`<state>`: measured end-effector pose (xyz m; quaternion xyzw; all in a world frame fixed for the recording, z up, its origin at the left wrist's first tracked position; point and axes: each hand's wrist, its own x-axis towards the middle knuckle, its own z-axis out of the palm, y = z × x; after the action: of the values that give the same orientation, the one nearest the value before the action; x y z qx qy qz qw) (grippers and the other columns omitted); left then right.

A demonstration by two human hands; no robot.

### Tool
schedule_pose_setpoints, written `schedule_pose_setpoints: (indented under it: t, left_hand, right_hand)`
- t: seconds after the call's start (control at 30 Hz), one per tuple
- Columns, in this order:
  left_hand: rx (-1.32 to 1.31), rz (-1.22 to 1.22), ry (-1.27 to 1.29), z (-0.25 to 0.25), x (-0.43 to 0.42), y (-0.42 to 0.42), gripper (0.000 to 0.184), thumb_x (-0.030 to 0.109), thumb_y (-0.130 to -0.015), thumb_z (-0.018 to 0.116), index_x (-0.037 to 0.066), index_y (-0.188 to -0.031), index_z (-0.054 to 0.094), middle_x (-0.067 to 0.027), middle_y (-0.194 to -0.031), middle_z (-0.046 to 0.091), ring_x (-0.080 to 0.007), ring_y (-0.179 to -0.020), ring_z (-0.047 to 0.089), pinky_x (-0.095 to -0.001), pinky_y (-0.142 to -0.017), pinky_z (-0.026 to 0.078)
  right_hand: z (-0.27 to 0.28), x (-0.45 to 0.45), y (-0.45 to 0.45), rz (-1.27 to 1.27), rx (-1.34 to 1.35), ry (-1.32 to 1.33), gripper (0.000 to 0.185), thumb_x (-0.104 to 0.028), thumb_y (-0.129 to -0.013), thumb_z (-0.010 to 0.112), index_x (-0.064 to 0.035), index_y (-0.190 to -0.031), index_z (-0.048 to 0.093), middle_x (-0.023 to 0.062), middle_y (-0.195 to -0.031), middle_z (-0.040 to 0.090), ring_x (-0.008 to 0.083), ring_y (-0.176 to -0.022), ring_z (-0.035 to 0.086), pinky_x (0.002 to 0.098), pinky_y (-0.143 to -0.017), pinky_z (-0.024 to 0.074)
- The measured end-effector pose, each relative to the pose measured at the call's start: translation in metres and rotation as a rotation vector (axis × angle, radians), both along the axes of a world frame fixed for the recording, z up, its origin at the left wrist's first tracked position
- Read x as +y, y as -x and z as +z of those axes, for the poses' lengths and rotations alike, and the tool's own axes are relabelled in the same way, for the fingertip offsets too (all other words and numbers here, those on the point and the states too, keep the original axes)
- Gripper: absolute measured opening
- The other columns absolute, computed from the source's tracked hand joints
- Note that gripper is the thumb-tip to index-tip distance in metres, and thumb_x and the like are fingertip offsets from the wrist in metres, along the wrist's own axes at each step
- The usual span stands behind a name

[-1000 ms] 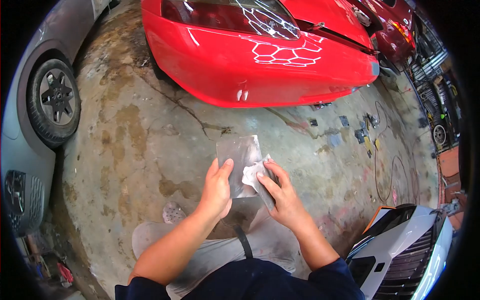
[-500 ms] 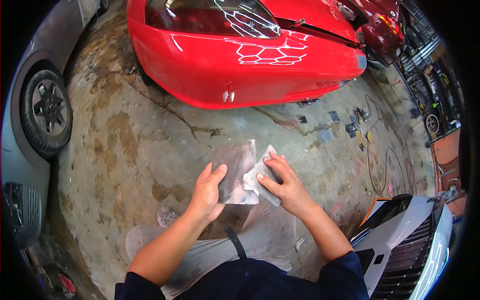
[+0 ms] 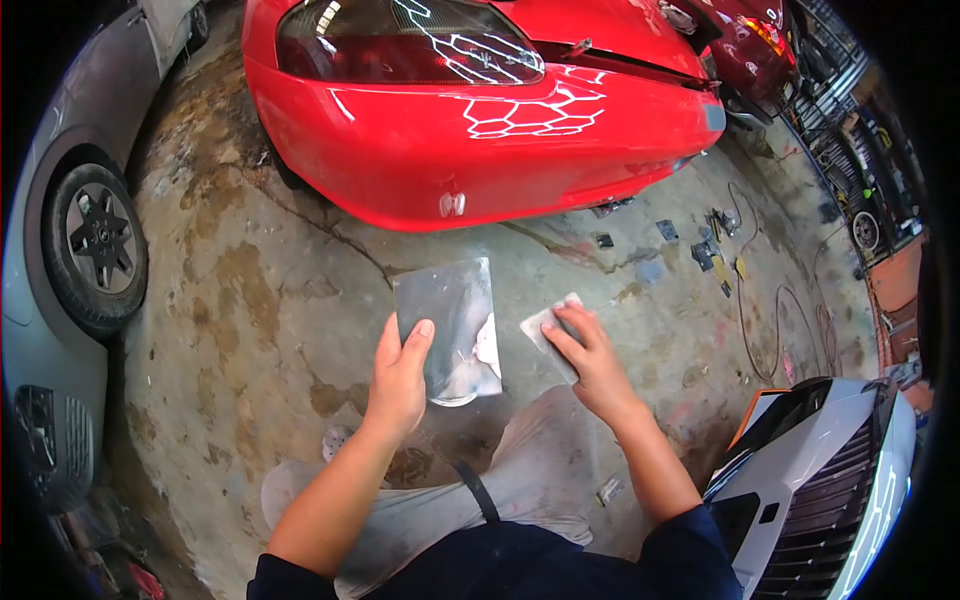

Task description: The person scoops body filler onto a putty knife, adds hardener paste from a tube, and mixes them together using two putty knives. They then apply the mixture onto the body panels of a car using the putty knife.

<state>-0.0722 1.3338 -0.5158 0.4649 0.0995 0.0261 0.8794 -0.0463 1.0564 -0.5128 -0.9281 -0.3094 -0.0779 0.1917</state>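
Currently, a grey car [image 3: 58,345] is standing L of the red car [image 3: 390,150], w/ its wheel [image 3: 97,248] showing. Nearer the camera than the red car's bumper, the L hand [image 3: 401,378] is pinching a flat grey plate [image 3: 445,315] by its L edge, thumb on top, fingers mostly hidden. Pinkish-white paste [image 3: 487,343] is clinging to the plate's R side. Also below the red car, apart from the plate, the R hand [image 3: 592,362] is pinching a thin, pale spreader [image 3: 543,325] btwn thumb & fingers. Scraps [image 3: 704,256] are lying near the red car's R end; a dark-red car [image 3: 738,58] is standing beyond it. A pale vehicle front [image 3: 778,480] w/ dark grille is sitting lower R of the red car.
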Motion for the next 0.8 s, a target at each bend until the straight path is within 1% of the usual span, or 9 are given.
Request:
schedule_pose_setpoints:
  t: [0.07,0.17,0.27,0.37,0.47,0.57,0.73,0.77,0.8]
  left_hand:
    - [-0.126,0.039,-0.319,-0.010,0.002,0.000,0.029,0.019,-0.105,0.053,0.000,-0.127,0.055,-0.0065,-0.107,0.066,-0.0127,-0.089,0.059,-0.0304,-0.080,0.050]
    - [-0.121,0.002,-0.484,-0.014,0.000,0.003,0.025,0.020,-0.105,0.053,0.000,-0.118,0.058,-0.0041,-0.089,0.064,-0.0104,-0.078,0.054,-0.0297,-0.071,0.046]
    - [-0.146,0.031,-0.571,-0.005,-0.005,0.005,0.022,0.020,-0.105,0.053,0.000,-0.112,0.058,-0.0037,-0.075,0.060,-0.0099,-0.069,0.050,-0.0305,-0.064,0.043]
    - [-0.142,0.069,-0.639,-0.011,-0.002,0.004,0.020,0.019,-0.105,0.053,-0.001,-0.107,0.057,-0.0065,-0.074,0.059,-0.0102,-0.067,0.050,-0.0309,-0.060,0.043]
    - [-0.132,0.089,-0.664,-0.011,-0.002,0.003,0.020,0.018,-0.105,0.053,-0.002,-0.104,0.056,-0.0083,-0.072,0.058,-0.0107,-0.065,0.049,-0.0316,-0.059,0.042]
    - [-0.165,0.100,-0.699,-0.014,0.000,0.001,0.020,0.017,-0.105,0.054,-0.003,-0.104,0.056,-0.0086,-0.072,0.059,-0.0106,-0.065,0.050,-0.0317,-0.058,0.043]
    - [-0.164,0.168,-0.728,-0.009,-0.002,-0.001,0.021,0.018,-0.106,0.053,-0.003,-0.110,0.056,-0.0085,-0.078,0.063,-0.0122,-0.068,0.054,-0.0316,-0.062,0.045]
    - [-0.160,0.196,-0.726,-0.006,-0.002,-0.003,0.022,0.019,-0.106,0.052,-0.003,-0.111,0.056,-0.0086,-0.080,0.064,-0.0127,-0.069,0.055,-0.0315,-0.064,0.046]
    - [-0.154,0.198,-0.707,-0.004,0.001,-0.005,0.023,0.019,-0.106,0.051,-0.003,-0.113,0.056,-0.0085,-0.083,0.065,-0.0128,-0.073,0.056,-0.0312,-0.066,0.047]
  right_hand:
    - [0.023,0.016,0.000,0.003,-0.059,-0.010,0.065,0.006,-0.074,0.065,-0.0182,-0.134,0.062,0.0109,-0.140,0.054,0.0367,-0.136,0.047,0.0581,-0.117,0.0313]
    - [0.048,0.037,-0.008,0.025,-0.111,0.067,0.063,0.003,-0.074,0.066,-0.0173,-0.133,0.062,0.0076,-0.136,0.056,0.0330,-0.132,0.050,0.0566,-0.115,0.0340]
    - [0.044,0.050,-0.013,0.078,-0.106,0.068,0.059,0.000,-0.074,0.067,-0.0174,-0.130,0.063,0.0058,-0.132,0.059,0.0295,-0.129,0.053,0.0551,-0.112,0.0368]
    - [0.026,0.060,-0.008,0.166,-0.069,0.007,0.057,-0.001,-0.072,0.070,-0.0161,-0.127,0.066,0.0053,-0.129,0.061,0.0296,-0.127,0.055,0.0551,-0.113,0.0382]
    - [0.021,0.069,0.003,0.243,-0.029,-0.026,0.053,-0.004,-0.075,0.066,-0.0170,-0.126,0.065,0.0046,-0.127,0.061,0.0273,-0.125,0.055,0.0532,-0.111,0.0385]
    - [0.014,0.073,0.014,0.321,-0.003,-0.015,0.054,-0.003,-0.075,0.064,-0.0172,-0.127,0.065,0.0046,-0.126,0.061,0.0265,-0.125,0.055,0.0534,-0.112,0.0384]
    - [-0.004,0.068,0.036,0.395,0.138,0.025,0.055,-0.001,-0.074,0.064,-0.0189,-0.127,0.064,0.0045,-0.129,0.060,0.0277,-0.126,0.054,0.0516,-0.114,0.0375]
    - [-0.011,0.065,0.037,0.409,0.227,0.032,0.059,0.000,-0.074,0.064,-0.0196,-0.130,0.063,0.0079,-0.131,0.058,0.0308,-0.130,0.053,0.0501,-0.116,0.0371]
    - [-0.012,0.062,0.039,0.380,0.240,-0.024,0.062,0.001,-0.073,0.065,-0.0199,-0.131,0.063,0.0091,-0.132,0.058,0.0320,-0.130,0.052,0.0499,-0.115,0.0371]
